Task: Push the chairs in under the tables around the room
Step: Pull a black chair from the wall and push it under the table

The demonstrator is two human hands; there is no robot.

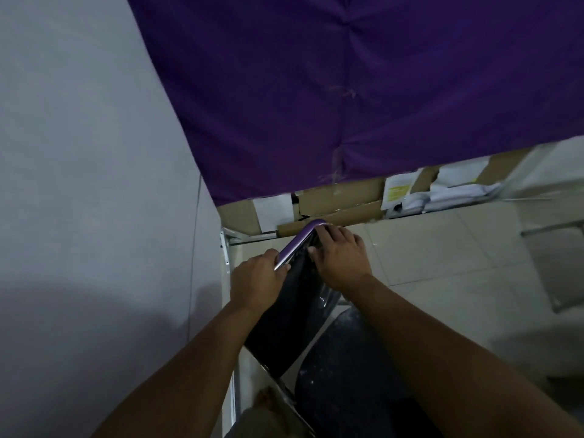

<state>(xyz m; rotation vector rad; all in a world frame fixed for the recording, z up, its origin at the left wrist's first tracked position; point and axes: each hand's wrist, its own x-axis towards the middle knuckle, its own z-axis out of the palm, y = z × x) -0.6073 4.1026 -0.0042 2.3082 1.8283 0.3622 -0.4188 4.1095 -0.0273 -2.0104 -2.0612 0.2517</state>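
Observation:
A chair (290, 314) with a shiny metal frame and a black backrest stands just in front of me, seen from above. Its curved top rail (300, 240) reflects purple. My left hand (257, 279) grips the left side of that rail. My right hand (343, 256) holds the top of the backrest on the right, fingers curled over the edge. The chair's dark round seat (347, 358) shows below my right forearm. Ahead is a table covered by a purple cloth (347, 90), its near edge just beyond the chair's top rail.
A grey wall (88, 153) runs close along the left. Under the table lie flattened cardboard (341, 197) and papers (458, 188). Pale floor tiles (442, 263) spread to the right, with metal legs of other furniture (556, 229) at the right edge.

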